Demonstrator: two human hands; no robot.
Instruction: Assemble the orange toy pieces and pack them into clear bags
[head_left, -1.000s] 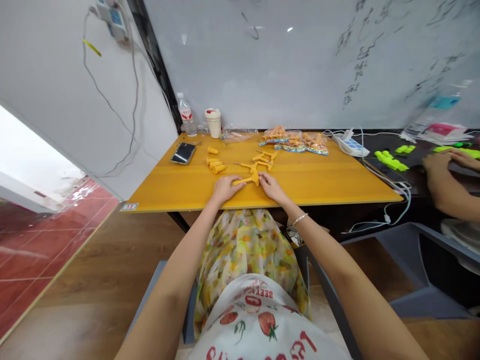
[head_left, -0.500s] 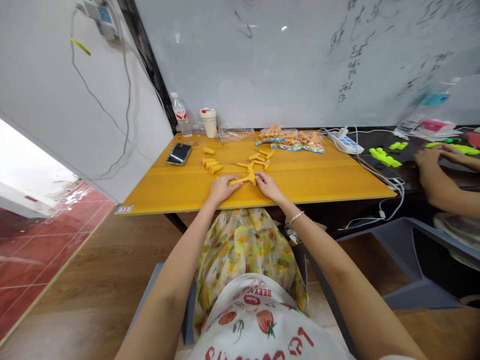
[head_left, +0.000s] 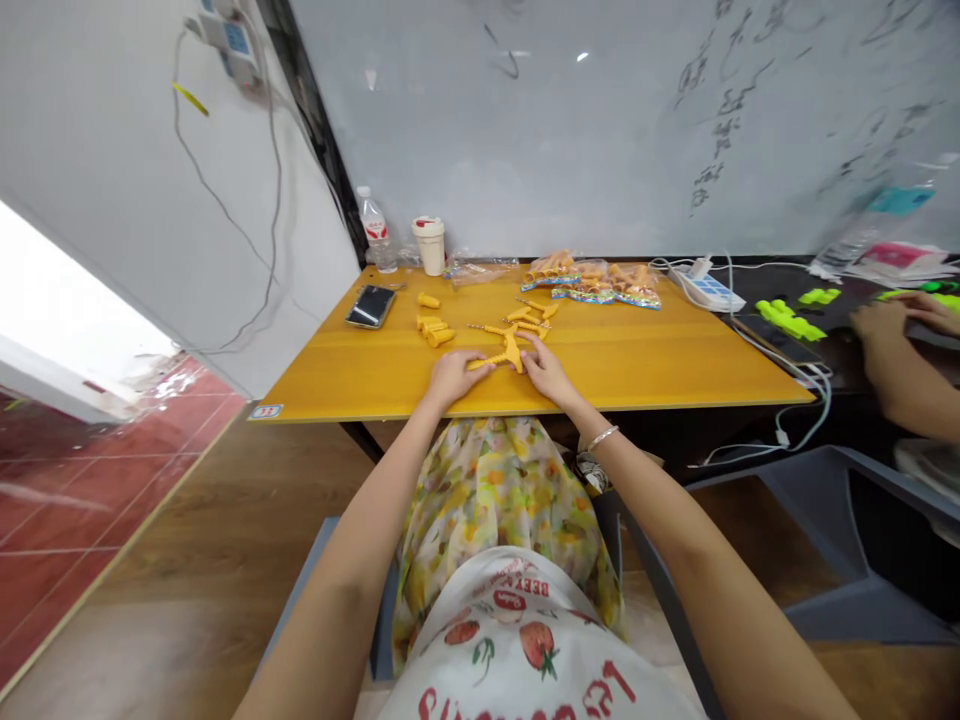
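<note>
At the sitter's twelve o'clock, the yellow T-shaped piece (head_left: 512, 351) is pinched by the left hand (head_left: 452, 376) at nine and right hand (head_left: 547, 371) at three; uneven pressure could make it slip.

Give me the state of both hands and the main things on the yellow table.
Left hand: fingers closed on the held yellow piece
Right hand: fingers at its handle, grip unclear
Held yellow piece: shaft pointing left
Bottle: upright, capped
Cup: upright, lidded
Phone: flat, screen dark
Packets: filled with orange pieces
</note>
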